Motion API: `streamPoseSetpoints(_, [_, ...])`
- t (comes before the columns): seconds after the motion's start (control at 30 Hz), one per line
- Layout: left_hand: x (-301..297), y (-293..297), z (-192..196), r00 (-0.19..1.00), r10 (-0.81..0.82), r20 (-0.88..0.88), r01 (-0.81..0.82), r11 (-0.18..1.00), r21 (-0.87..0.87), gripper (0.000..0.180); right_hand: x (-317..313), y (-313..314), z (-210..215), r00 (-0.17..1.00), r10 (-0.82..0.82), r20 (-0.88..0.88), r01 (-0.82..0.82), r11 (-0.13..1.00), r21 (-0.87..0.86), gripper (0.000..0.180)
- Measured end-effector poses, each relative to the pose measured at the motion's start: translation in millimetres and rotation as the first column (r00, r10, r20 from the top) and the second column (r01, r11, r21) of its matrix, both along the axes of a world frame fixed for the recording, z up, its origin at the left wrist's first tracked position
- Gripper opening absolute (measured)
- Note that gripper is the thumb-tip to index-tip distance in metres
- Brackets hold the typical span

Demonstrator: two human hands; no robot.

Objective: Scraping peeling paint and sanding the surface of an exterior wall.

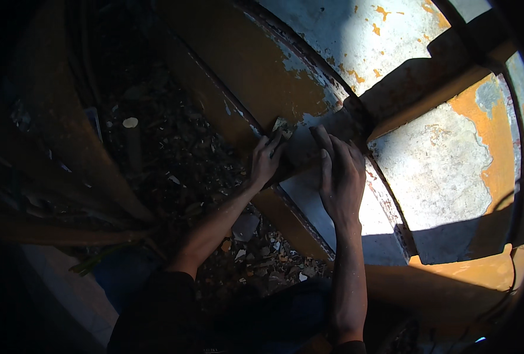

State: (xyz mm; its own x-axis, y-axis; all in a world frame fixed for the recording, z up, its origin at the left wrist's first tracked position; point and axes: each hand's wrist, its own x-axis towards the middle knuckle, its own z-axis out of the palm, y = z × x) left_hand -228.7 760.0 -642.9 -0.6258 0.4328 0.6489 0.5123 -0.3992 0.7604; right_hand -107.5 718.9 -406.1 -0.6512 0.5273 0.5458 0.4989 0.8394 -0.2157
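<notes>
My left hand is closed at the lower edge of a curved panel with peeling orange-brown paint. Its fingertips meet a small, flat, mottled pale piece, which seems pinched there; its kind is unclear. To the right, my right hand bends over the same surface. Its fingers are drawn together, pointing away from me, and whatever they grip is hidden in shade. Between both hands lies a bare greyish-white patch where paint is gone.
Dark raised ribs cross the structure, and a thick ledge juts out on the right. Sunlit white panels keep orange remnants. Leaf litter and paint chips cover the ground below. Large brown curved forms stand at left.
</notes>
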Motion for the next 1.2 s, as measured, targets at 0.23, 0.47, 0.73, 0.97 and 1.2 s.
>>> streamPoseSetpoints(0.23, [5.1,7.5,14.8,0.991,-0.026,0.128,0.037,0.996,-0.084,0.043,-1.1,9.9,1.0,1.000,0.013,0.024,-0.015,0.997,0.074,0.031])
streamPoseSetpoints(0.47, [13.2,2.2,20.4,0.976,-0.057,0.209,0.101,0.973,-0.206,0.037,7.6,12.5,-5.6,1.000,-0.014,0.028,0.013,0.999,0.040,0.029])
streamPoseSetpoints(0.73, [5.3,3.7,20.4,0.995,0.004,0.101,0.001,0.999,-0.052,0.041,4.6,8.1,-6.0,0.999,-0.041,0.017,0.040,0.998,0.044,0.029])
streamPoseSetpoints(0.97, [8.0,2.8,20.4,0.999,-0.018,0.031,0.021,0.995,-0.097,0.043,0.5,7.8,-4.1,0.999,-0.028,0.028,0.026,0.999,0.044,0.028])
streamPoseSetpoints(1.2, [-8.5,2.4,70.6,0.990,-0.074,0.121,0.080,0.996,-0.045,0.043,3.5,3.3,-0.5,1.000,-0.024,0.012,0.024,1.000,-0.001,0.029])
